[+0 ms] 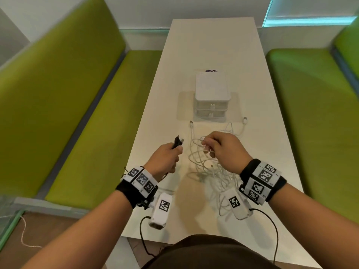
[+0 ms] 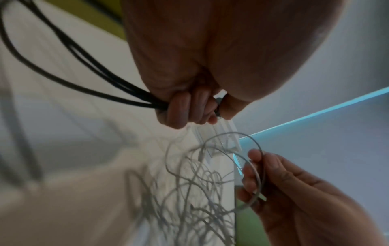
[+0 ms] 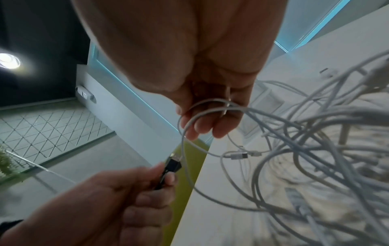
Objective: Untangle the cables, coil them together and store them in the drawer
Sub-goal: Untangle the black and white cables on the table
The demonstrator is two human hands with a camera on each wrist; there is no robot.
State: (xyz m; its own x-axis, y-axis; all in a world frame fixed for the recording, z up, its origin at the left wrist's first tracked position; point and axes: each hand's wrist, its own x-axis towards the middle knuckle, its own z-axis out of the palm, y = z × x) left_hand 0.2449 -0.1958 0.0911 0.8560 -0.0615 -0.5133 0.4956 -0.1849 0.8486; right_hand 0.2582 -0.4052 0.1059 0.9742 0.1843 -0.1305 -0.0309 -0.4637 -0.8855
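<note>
A tangle of white cables [image 1: 207, 166] lies on the white table [image 1: 213, 45] in front of a small white drawer unit [image 1: 212, 94]. My left hand [image 1: 168, 156] grips a folded black cable [image 1: 177, 142] with its plugs sticking up; in the left wrist view the black cable [image 2: 88, 79] loops away from the curled fingers [image 2: 185, 109]. My right hand [image 1: 219, 146] pinches a loop of white cable [image 1: 196, 141] lifted from the tangle; in the right wrist view the white cable [image 3: 202, 106] runs over the fingers [image 3: 210, 126]. Both drawers look closed.
Green benches [image 1: 81, 105] flank the table on both sides. A dark object [image 1: 211, 70] peeks out behind the drawer unit. White plug ends [image 1: 245, 119] lie near the unit's front. The far half of the table is bare.
</note>
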